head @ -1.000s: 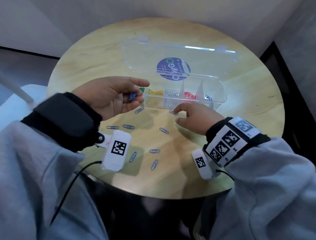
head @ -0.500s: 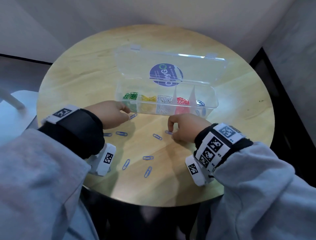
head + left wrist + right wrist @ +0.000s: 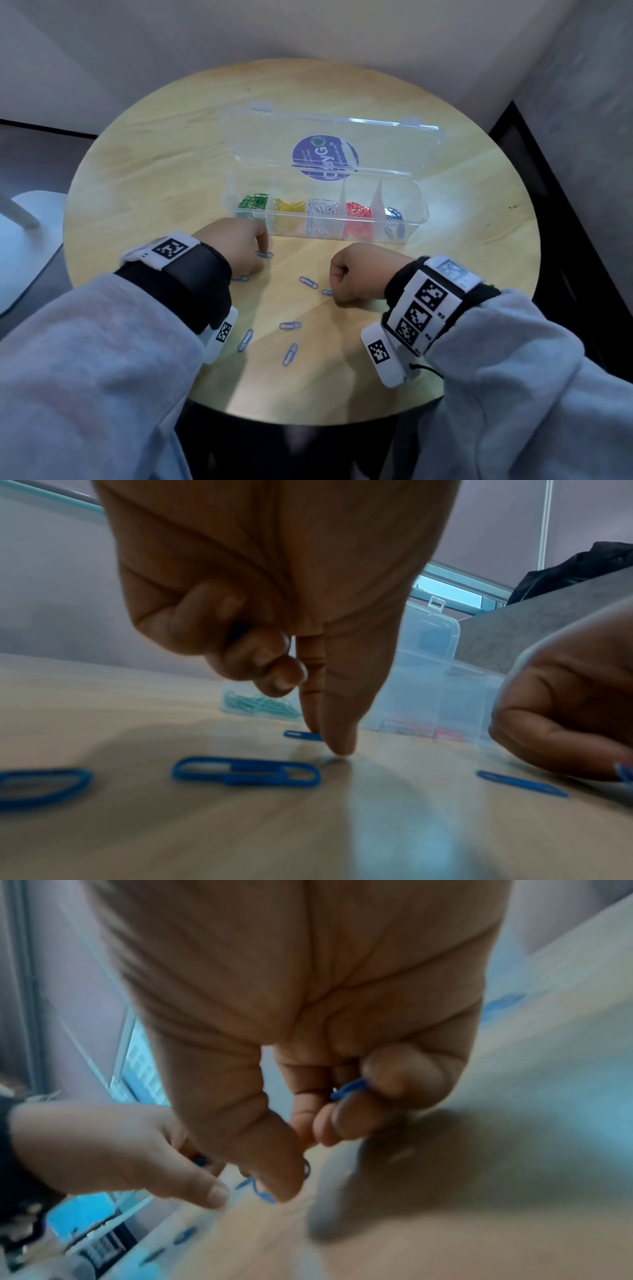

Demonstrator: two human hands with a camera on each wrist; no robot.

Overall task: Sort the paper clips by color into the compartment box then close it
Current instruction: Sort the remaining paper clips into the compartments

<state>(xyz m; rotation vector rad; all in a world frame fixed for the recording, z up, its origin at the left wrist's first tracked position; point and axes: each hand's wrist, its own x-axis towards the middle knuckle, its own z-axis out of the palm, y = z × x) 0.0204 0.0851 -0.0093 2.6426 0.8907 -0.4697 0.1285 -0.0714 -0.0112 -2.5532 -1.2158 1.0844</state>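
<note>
The clear compartment box (image 3: 416, 228) stands open on the round table, lid leaning back, with green (image 3: 253, 202), yellow, white, red and blue clips (image 3: 394, 214) in separate cells. Several blue paper clips (image 3: 290, 325) lie loose in front of it. My left hand (image 3: 262, 251) is palm-down just before the box; its curled fingers hold a blue clip (image 3: 238, 631) while thumb and forefinger touch another clip (image 3: 303, 735) on the table. My right hand (image 3: 337, 291) also keeps a blue clip (image 3: 349, 1091) in its curled fingers, and its thumb reaches a clip (image 3: 263, 1194) on the wood.
The table edge (image 3: 308, 419) runs close to my body, and a wall corner stands behind the box. A white chair (image 3: 30, 219) is off the table's left side. More loose blue clips (image 3: 245, 340) lie between my wrists.
My left hand has turned from palm-up to palm-down and dropped to the table by the box. My right hand has slid back toward me onto another loose clip.
</note>
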